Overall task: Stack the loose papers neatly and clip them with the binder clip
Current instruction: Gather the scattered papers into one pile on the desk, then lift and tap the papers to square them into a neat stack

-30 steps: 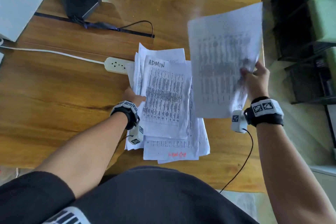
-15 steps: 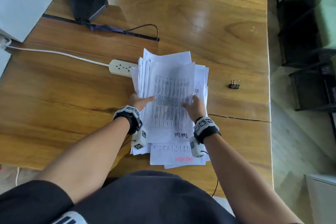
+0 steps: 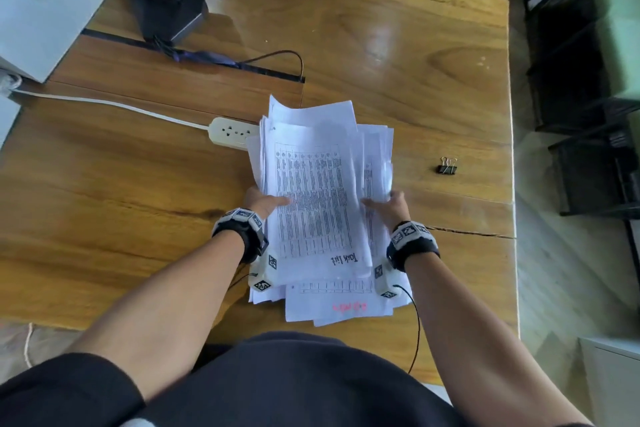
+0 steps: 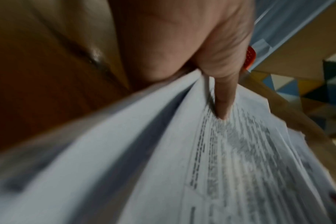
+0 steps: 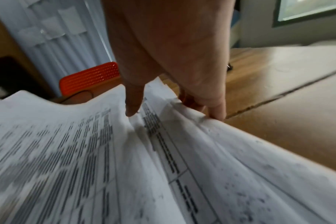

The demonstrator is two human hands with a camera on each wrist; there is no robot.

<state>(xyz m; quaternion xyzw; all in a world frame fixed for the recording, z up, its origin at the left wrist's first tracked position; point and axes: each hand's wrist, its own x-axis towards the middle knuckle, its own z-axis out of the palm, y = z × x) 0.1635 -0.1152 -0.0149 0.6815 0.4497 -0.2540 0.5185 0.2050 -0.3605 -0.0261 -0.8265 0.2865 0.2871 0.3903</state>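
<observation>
A loose, uneven pile of printed papers (image 3: 318,201) lies in the middle of the wooden table (image 3: 121,184); the top sheet reads "Task list". My left hand (image 3: 266,202) grips the pile's left edge, thumb (image 4: 223,104) on top of the papers (image 4: 182,166) and fingers underneath. At the pile's right edge my right hand (image 3: 382,206) holds on with thumb (image 5: 132,106) on the papers (image 5: 125,166) and fingers (image 5: 216,109) curled at the edge. Both side edges are raised a little. A black binder clip (image 3: 447,167) lies alone on the table to the right.
A white power strip (image 3: 232,132) with its cable touches the pile's far left corner. A monitor stand (image 3: 166,14) and a white box (image 3: 41,3) stand at the back left. The table's right edge (image 3: 512,191) runs just past the clip. A red chair (image 5: 88,77) is behind the table.
My right hand laid the sheet it held in the air onto the pile, then slid to the pile's right edge and took hold. The left hand stayed at the left edge.
</observation>
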